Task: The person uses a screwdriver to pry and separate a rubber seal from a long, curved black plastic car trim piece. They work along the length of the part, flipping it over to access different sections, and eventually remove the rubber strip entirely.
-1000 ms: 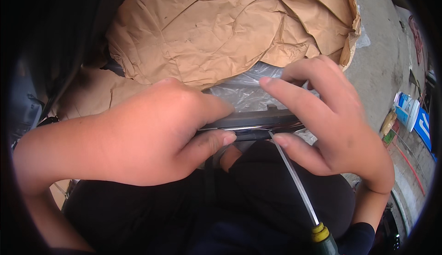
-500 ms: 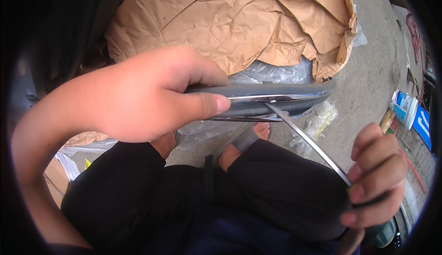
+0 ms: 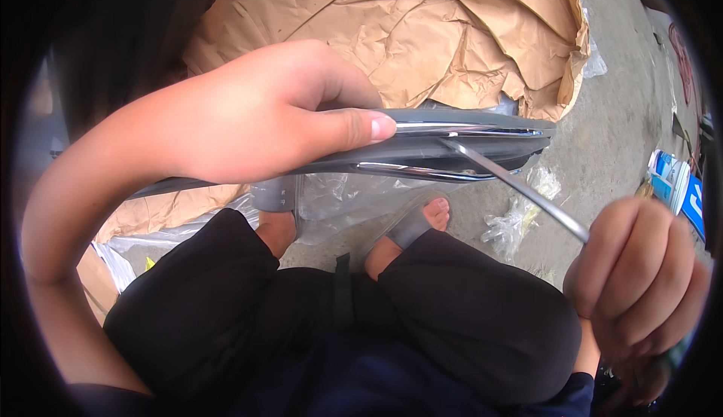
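My left hand [image 3: 279, 116] grips a long black trim piece [image 3: 422, 149] with chrome strips, thumb on its upper face and fingers behind it. The piece lies roughly level above my knees, its far end pointing right. In my closed right hand [image 3: 636, 274] is a flat-tipped metal tool [image 3: 520, 189] with a slim, shiny shaft. Its handle is hidden inside the fist. The tip touches or overlaps the dark band between the two chrome strips; I cannot tell whether it sits in a gap.
Crumpled brown paper [image 3: 392, 36] spreads beyond the trim piece. Clear plastic wrap [image 3: 343, 198] lies beneath it, and a crumpled plastic clump [image 3: 523, 213] rests on the concrete floor [image 3: 617, 78]. A blue-and-white container [image 3: 669, 176] stands at right. My sandalled feet are below.
The trim piece and my left hand have risen slightly and shifted right. My right hand has moved up and right, turning so its knuckles show, and the tool now lies at a shallower slant.
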The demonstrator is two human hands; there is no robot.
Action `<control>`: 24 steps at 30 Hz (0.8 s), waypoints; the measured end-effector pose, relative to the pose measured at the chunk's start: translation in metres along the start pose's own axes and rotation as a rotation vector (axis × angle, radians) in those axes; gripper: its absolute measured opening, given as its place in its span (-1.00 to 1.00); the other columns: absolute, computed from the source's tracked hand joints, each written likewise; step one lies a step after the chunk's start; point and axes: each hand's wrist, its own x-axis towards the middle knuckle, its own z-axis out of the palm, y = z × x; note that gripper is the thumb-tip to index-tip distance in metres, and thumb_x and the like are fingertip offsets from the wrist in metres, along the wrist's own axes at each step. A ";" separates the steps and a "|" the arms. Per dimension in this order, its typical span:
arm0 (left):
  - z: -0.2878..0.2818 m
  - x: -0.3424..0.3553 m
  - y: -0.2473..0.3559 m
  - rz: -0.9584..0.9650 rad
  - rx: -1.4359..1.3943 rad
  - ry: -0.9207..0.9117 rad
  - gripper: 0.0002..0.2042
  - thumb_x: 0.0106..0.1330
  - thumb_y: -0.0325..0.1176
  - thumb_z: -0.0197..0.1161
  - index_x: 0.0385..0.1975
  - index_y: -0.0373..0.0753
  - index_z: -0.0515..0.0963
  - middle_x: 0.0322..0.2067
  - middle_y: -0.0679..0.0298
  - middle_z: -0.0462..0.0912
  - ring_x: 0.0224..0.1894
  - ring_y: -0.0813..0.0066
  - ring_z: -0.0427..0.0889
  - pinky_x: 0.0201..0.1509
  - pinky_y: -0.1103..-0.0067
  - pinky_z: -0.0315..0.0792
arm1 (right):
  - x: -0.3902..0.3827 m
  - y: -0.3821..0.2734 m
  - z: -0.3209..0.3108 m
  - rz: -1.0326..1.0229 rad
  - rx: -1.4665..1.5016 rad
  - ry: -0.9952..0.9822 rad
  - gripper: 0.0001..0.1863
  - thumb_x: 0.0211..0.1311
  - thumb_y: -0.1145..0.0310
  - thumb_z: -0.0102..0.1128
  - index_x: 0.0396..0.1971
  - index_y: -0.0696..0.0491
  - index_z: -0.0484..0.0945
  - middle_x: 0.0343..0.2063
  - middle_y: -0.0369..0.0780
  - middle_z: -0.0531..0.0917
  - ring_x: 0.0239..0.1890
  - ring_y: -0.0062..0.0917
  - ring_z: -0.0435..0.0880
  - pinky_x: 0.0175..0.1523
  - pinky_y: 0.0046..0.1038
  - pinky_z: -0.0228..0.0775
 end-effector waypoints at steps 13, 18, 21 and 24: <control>-0.001 -0.005 0.005 0.012 0.081 -0.018 -0.60 0.69 -0.12 0.17 0.02 -0.42 0.70 -0.34 0.18 0.73 -0.26 0.48 0.64 -0.09 0.44 0.56 | 0.019 -0.007 0.023 -0.176 0.210 -0.178 -0.62 0.45 0.16 0.44 -0.50 -0.10 0.43 -0.55 -0.41 0.51 -0.61 -0.64 0.42 -0.43 -0.48 0.46; 0.000 -0.002 0.003 0.002 0.090 -0.080 -0.58 0.71 -0.11 0.10 0.00 -0.43 0.68 -0.27 0.12 0.74 -0.18 0.40 0.67 0.01 0.37 0.56 | 0.022 -0.014 0.022 -0.259 0.212 -0.229 -0.65 0.42 0.25 0.44 -0.53 -0.12 0.45 -0.58 -0.43 0.51 -0.61 -0.66 0.44 -0.42 -0.49 0.47; 0.004 -0.002 -0.002 0.098 0.094 -0.027 -0.53 0.70 -0.13 0.01 -0.21 -0.48 0.65 -0.44 0.05 0.68 -0.32 0.25 0.64 -0.07 0.28 0.54 | 0.020 -0.019 0.022 -0.174 0.138 -0.242 -0.66 0.41 0.28 0.44 -0.53 -0.09 0.46 -0.57 -0.40 0.53 -0.60 -0.64 0.47 -0.42 -0.49 0.48; 0.002 0.001 -0.004 0.086 0.118 -0.002 -0.55 0.70 -0.15 0.01 -0.22 -0.47 0.64 -0.47 0.08 0.65 -0.37 0.27 0.61 -0.14 0.30 0.52 | 0.018 -0.019 0.022 -0.129 0.119 -0.252 -0.67 0.40 0.31 0.44 -0.53 -0.07 0.46 -0.57 -0.38 0.55 -0.58 -0.61 0.49 -0.41 -0.48 0.49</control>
